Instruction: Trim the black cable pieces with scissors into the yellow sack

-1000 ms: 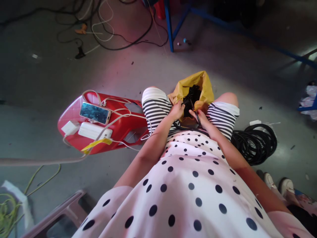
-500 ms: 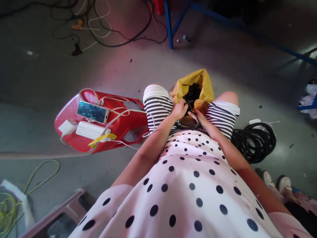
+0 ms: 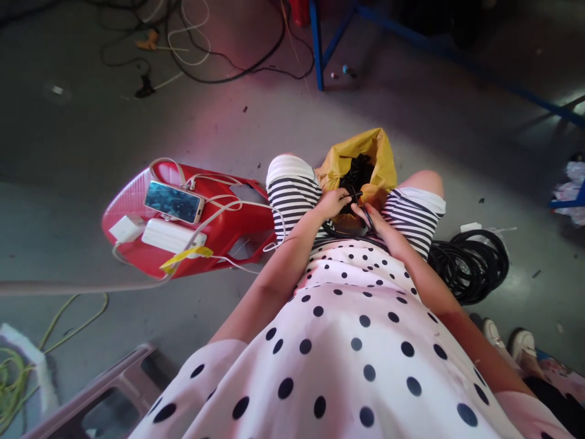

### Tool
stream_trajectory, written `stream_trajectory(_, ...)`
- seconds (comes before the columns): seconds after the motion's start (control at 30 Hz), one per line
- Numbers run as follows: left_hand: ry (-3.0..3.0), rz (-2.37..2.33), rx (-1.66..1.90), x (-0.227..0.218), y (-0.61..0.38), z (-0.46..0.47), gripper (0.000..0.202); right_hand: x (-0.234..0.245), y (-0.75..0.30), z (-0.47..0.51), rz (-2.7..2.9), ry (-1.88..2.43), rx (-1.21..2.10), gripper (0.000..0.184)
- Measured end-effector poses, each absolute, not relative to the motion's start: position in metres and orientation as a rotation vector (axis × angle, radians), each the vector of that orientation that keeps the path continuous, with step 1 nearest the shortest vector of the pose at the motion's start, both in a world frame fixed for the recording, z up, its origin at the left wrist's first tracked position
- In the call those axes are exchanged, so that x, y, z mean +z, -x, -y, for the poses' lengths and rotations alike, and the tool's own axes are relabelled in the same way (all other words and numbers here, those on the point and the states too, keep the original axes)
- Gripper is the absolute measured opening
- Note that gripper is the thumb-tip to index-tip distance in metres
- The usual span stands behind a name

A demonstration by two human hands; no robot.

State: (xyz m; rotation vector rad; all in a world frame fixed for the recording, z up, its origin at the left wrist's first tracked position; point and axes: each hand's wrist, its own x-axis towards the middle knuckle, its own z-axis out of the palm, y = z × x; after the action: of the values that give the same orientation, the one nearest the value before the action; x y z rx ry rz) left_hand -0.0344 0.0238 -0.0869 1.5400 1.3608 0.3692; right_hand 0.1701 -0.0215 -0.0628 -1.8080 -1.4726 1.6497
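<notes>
A yellow bag with its mouth spread wide stands between my knees, and a heap of small black pieces fills part of it. At its near edge, my left hand has its fingertips closed on a small black piece too small to name. My right hand is closed around a black cable, its fingertips close to those of my left. More of that cable loops across my lap.
To my left a red stool carries a phone, a white power bank, a white charger and cords. Coiled black cable lies on the floor to my right. Ahead stands a blue metal frame; another person's shoes are at lower right.
The view has shifted slightly. Between my hands a short black end now shows more plainly, pointing right from my left fingertips. Both hands stay at the bag's near edge.
</notes>
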Motion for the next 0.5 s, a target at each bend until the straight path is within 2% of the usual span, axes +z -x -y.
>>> stream_trajectory(0.1,-1.56,-1.419,0.381,-0.086,0.037,-0.022,0.018,-0.062,-0.169,0.022,1.388,1.75,1.749,0.066)
stream_trajectory(0.27,-1.625,-1.37,0.313,-0.087,0.037,-0.019,0.02,-0.071,-0.169,0.022,1.396,1.763,1.736,0.066)
stream_trajectory(0.5,-1.691,-1.424,0.218,-0.081,0.032,-0.017,0.032,-0.085,-0.169,0.019,1.533,1.957,1.564,0.062)
